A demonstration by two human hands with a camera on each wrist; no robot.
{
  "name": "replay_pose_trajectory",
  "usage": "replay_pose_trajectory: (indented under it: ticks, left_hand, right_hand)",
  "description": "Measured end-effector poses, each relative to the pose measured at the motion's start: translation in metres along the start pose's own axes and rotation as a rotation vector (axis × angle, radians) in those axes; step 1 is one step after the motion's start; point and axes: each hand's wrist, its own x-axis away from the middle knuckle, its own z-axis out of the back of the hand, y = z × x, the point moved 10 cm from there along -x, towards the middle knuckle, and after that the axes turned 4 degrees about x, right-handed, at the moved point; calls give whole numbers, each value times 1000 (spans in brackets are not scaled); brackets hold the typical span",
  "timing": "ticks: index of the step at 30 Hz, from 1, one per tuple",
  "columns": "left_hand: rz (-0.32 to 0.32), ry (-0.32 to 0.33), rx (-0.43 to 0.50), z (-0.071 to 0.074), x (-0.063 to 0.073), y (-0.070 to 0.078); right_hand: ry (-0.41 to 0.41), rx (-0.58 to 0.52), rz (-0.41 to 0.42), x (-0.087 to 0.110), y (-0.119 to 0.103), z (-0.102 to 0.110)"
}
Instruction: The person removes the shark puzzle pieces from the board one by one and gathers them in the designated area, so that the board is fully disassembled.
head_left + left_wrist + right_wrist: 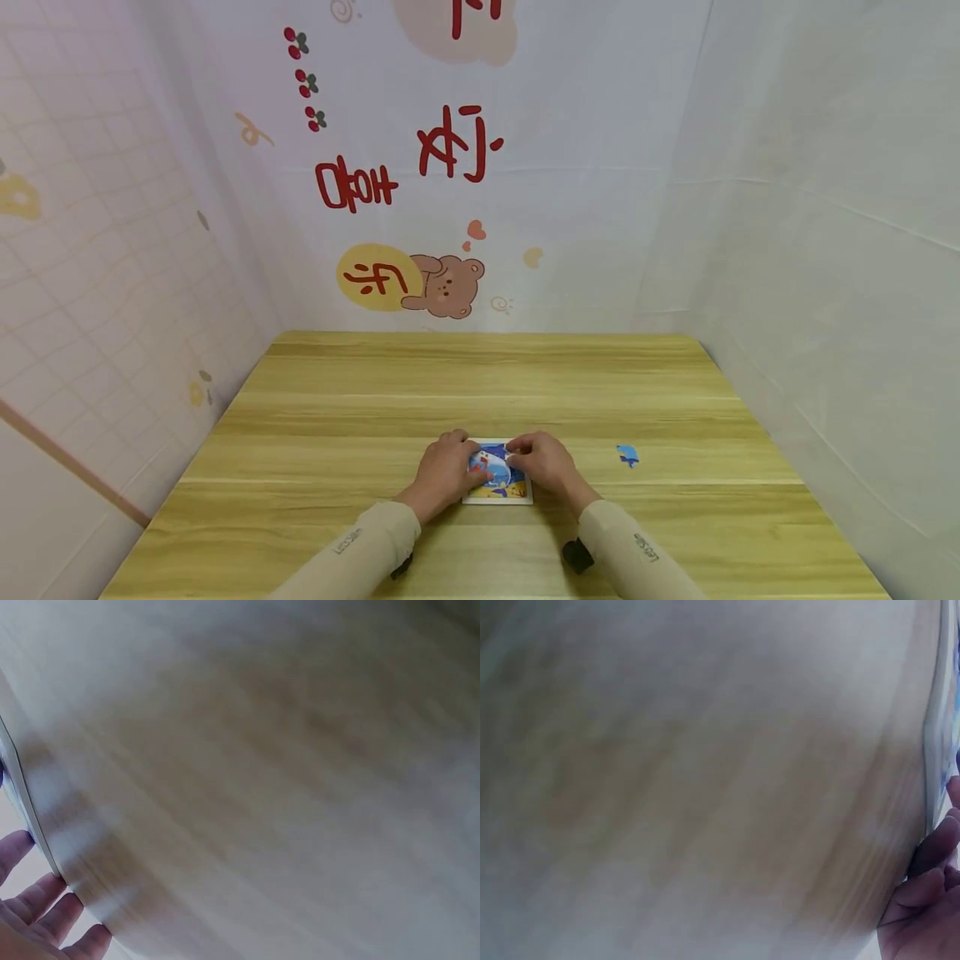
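A small jigsaw puzzle (498,476) in a white-edged frame (498,502) lies flat on the table between both hands. Its picture is blue with white and yellow parts. My left hand (444,473) rests at the puzzle's left side, thumb over the picture; its fingers (46,921) lie spread along the frame's edge in the left wrist view. At the upper right of the puzzle, my right hand (550,465) pinches a puzzle piece between thumb and index finger, mostly hidden by the fingers. Its other fingers (922,889) are curled beside the frame.
A loose blue puzzle piece (628,455) lies on the wood-grain table (360,392), right of the right hand. White printed cloth walls (585,208) stand along the table's back and both sides.
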Motion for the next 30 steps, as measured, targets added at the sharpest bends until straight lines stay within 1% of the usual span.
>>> replay_pose_trajectory:
  ticks: [5,12,18,24,27,30]
  left_hand:
    - [5,-5,11,-2,0,-2]
    - [21,-19,12,-2,1,-4]
    - [18,-1,23,0,0,0]
    - [43,36,1,2,-2,3]
    - [53,40,-17,2,-3,2]
    - [63,31,-27,2,-3,2]
  right_hand:
    - [-32,-97,-33,-2,2,-2]
    - [-35,-160,-52,-4,5,-4]
    - [-29,-172,-58,-6,5,-5]
    - [-35,-163,-63,-6,6,-6]
    - [-34,-161,-51,-7,3,-6]
    - [-36,-152,-43,-7,1,-7]
